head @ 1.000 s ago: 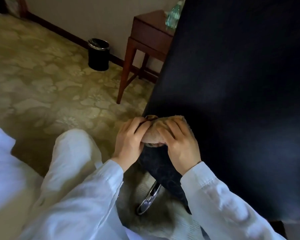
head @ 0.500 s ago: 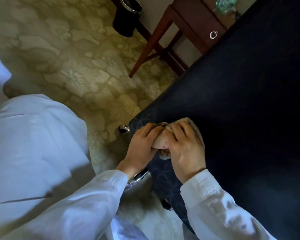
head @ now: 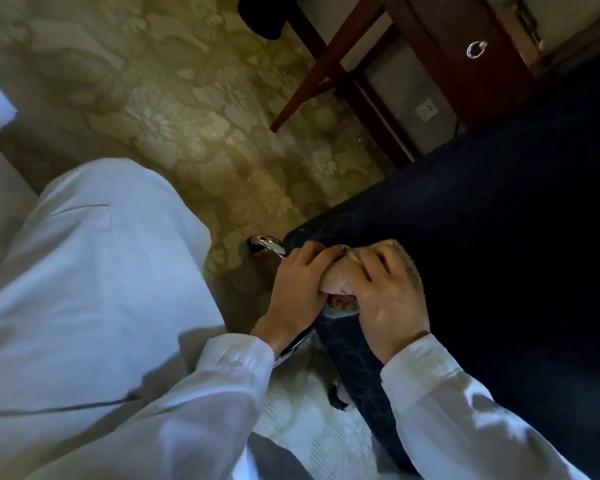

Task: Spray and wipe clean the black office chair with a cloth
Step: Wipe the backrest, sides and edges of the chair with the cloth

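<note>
Item: wiping step, in hand. We judge the spraying to be done or set aside, since we see no sprayer and both hands are busy with the cloth [head: 407, 259]. The left hand [head: 297, 289] curls its fingers over the near end of the bunched cloth. The right hand [head: 394, 306] clasps the other end, fingers bent across the top and pressing it down on the black office chair [head: 482, 271]. The cloth sits at the chair's lower corner, close to the rounded edge. Materials: the cloth is beige terry, nubbly and thick, wadded into a soft lump with a darker soiled patch showing between the hands. The chair's covering is a matt, near-black fabric with a faint looping pattern along the edge. A polished chrome bar [head: 269, 244] curves out below that edge. The floor is patterned olive carpet [head: 187, 116] with pale floral shapes. A reddish wooden side table [head: 465, 64] with tapered legs and a metal ring pull [head: 476, 49] stands beyond. White sleeves and white trousers [head: 101, 271] fill the near left. Next move, in our judgement: firm strokes along the corner and edge, with the cloth refolded to a clean face.
</note>
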A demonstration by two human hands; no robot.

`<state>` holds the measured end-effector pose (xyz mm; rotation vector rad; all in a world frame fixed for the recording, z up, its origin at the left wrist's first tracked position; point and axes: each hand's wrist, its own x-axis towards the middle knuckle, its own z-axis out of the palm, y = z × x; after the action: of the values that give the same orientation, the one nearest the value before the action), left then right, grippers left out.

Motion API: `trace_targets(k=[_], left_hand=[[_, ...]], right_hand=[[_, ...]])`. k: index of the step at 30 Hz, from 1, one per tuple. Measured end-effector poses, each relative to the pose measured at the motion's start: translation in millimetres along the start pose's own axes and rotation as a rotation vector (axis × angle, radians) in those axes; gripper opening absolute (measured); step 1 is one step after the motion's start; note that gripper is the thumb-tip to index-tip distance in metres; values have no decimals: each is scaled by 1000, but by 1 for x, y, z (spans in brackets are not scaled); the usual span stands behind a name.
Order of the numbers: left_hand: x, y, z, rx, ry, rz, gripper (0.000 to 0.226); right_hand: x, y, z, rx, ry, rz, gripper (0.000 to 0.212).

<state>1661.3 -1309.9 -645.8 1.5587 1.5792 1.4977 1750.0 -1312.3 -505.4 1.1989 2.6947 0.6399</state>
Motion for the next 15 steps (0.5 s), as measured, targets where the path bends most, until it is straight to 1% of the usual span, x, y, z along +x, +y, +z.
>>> trace_targets(k=[2, 4, 6, 9, 10, 12, 13, 15], left_hand=[[1, -3, 3, -14, 67, -22, 41], [7, -8, 2, -40, 135, -77, 38], [17, -16, -3, -73, 169, -136, 39], [41, -33, -15, -85, 202, -190, 38], [49, -40, -18, -85, 213, -209, 34], [62, -50, -20, -75, 196, -243, 25], [64, -53, -20, -73, 174, -258, 22], [64, -52, -15, -114, 151, -291, 19]], right_hand=[[12, -3, 0, -17, -30, -19, 41], [28, -6, 0, -29, -82, -30, 45], [50, -9, -4, -34, -136, -44, 51], [89, -15, -7, -113, -198, -112, 52], [101, -17, -4, -132, -221, -129, 51], [118, -19, 2, -143, -203, -124, 40], [122, -20, 3, -150, -220, -121, 35], [122, -17, 11, -170, -285, -150, 32]])
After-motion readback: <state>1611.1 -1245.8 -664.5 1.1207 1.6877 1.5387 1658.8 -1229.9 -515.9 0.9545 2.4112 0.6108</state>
